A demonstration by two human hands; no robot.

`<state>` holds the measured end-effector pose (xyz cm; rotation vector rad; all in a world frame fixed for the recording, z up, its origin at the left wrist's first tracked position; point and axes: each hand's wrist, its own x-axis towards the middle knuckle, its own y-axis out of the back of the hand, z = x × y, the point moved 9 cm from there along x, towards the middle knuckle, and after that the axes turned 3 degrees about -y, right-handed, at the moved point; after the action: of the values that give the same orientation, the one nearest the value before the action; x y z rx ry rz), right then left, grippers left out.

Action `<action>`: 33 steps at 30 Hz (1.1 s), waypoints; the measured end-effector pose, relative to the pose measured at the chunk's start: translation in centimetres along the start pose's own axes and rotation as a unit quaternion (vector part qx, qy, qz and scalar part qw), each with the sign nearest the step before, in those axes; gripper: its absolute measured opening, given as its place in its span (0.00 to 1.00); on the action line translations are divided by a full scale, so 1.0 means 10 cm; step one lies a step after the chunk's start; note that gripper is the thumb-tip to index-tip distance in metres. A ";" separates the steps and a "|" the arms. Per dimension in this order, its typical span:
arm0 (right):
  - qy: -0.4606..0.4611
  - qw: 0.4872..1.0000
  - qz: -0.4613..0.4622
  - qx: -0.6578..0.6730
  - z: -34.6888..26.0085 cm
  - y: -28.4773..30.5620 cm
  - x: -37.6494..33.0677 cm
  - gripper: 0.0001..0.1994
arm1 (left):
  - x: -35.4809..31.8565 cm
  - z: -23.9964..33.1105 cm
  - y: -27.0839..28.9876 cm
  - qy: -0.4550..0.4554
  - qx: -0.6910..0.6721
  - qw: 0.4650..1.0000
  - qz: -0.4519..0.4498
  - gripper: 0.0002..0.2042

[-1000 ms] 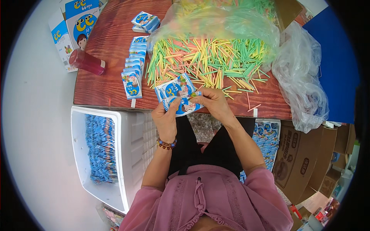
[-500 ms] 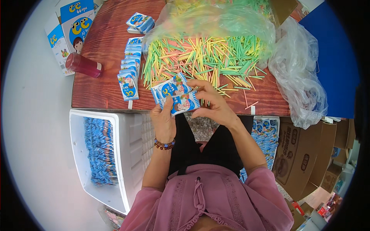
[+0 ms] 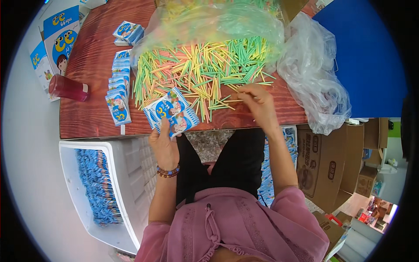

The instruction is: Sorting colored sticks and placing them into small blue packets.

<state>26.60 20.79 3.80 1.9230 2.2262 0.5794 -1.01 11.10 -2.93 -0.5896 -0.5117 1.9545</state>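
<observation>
My left hand grips a small fan of blue-and-white printed packets at their lower corner, thumb on top, over the table's front edge. My right hand is off the packets, low over the tabletop at the right end of a heap of thin sticks in green, yellow and pink. Its fingers are curled together beside a few stray sticks; whatever is between them is hidden. A row of overlapping packets lies to the left of the heap, with a small stack of packets behind it.
A clear plastic bag covers the heap's far part, and a crumpled bag hangs over the right edge. A pink-red jar lies at left near printed boxes. Below stand a white foam box of packets and a brown carton.
My right hand has left the packets and moved right to the loose sticks, its fingers curling in. My left hand still holds the packets. The whole view has shifted somewhat.
</observation>
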 end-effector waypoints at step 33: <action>0.257 0.779 -0.146 -0.552 0.18 0.07 0.54 0.13 | 0.01 0.00 0.00 -0.005 -0.008 1.000 0.028 0.08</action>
<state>26.94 26.52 3.12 0.8222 1.5892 1.9458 -1.05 11.25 -2.90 -0.6102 -0.5225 2.0096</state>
